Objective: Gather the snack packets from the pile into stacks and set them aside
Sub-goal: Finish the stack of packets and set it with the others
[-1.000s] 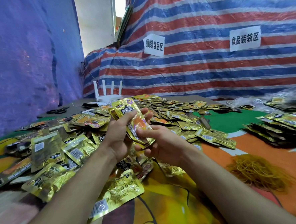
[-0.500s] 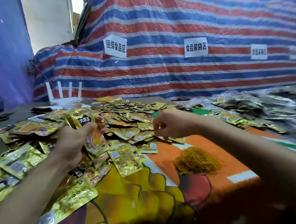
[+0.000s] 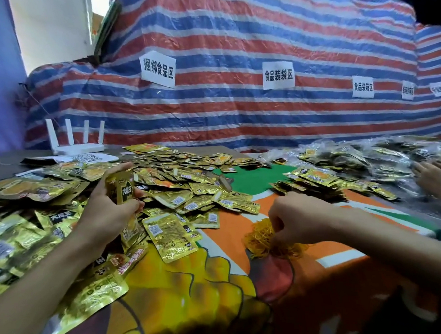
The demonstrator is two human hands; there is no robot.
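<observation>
The left hand [image 3: 108, 212] is gripping a small upright stack of packets [image 3: 120, 189] over the pile [image 3: 184, 179]; the right hand [image 3: 295, 219], well apart, is pinching into the rubber bands [image 3: 262, 235]. Some bundles [image 3: 315, 180] are lying beyond, yet most packets are seemingly waiting loose

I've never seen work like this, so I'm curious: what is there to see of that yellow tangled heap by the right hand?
A low, loose heap of thin yellow-orange rubber bands, by the look of them, tangled like noodles. It lies on the orange part of the printed tablecloth, apart from the gold snack packets at its left. The right hand rests on its right side, fingers curled down into it; whether they pinch a band cannot be seen.
</observation>
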